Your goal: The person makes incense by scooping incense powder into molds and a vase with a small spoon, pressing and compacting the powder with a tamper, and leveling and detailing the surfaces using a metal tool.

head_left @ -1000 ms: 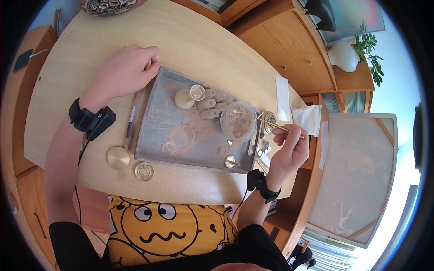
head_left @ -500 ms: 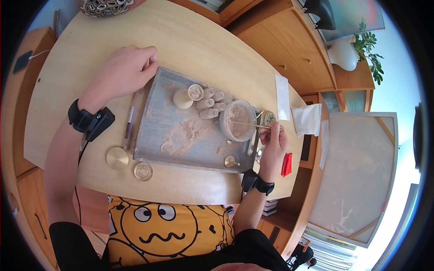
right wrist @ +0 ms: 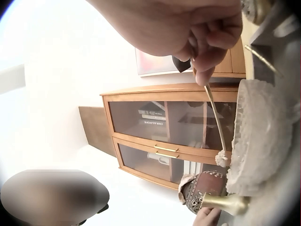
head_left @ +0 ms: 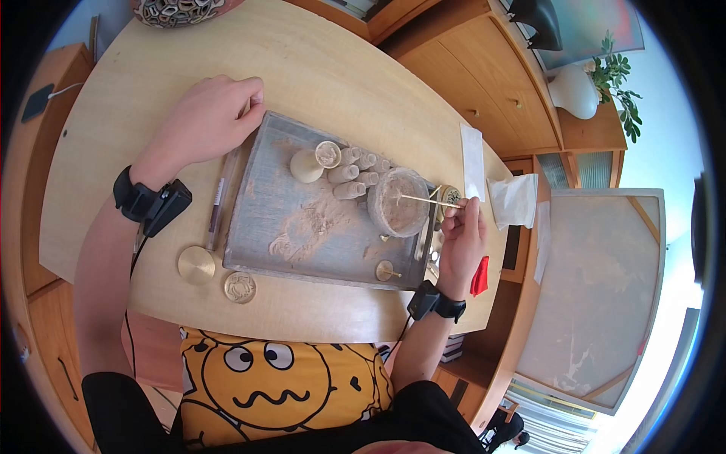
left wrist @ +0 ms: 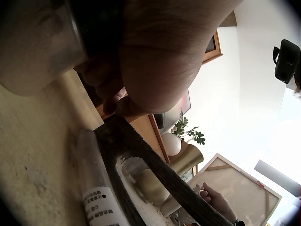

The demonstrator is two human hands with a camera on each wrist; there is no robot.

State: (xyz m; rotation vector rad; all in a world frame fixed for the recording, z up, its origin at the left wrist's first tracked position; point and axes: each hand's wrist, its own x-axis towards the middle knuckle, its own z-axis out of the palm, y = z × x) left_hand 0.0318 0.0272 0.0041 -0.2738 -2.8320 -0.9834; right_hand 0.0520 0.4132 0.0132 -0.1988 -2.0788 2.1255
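Note:
My right hand (head_left: 463,246) pinches a thin brass spoon (head_left: 435,202) near its end. The spoon reaches over a cloudy glass bowl (head_left: 376,219) that holds pale brown powder. In the right wrist view, a clump of powder (right wrist: 222,159) sits on the spoon's tip, beside the rim of the bowl (right wrist: 263,136). Loosely curled, my left hand (head_left: 204,117) rests at the far left corner of a grey tray (head_left: 253,219), fingertips right at its edge. Beside the bowl in the tray stand several small powdery bottles (head_left: 348,174) and a brass vase-shaped vessel (head_left: 306,166) with powder in its mouth.
Loose powder (head_left: 310,227) lies across the tray, with a small brass press (head_left: 386,271) near its front edge. Two round brass pieces, a disc (head_left: 197,265) and a patterned one (head_left: 240,287), lie before it. A clear tube (head_left: 219,200), red packet (head_left: 479,276) and white bag (head_left: 514,200) lie around.
My right hand has moved in toward the bowl, then slightly up, the spoon dipping into the powder and tilting. A red packet has come into sight beside it. My left hand stays nearly still.

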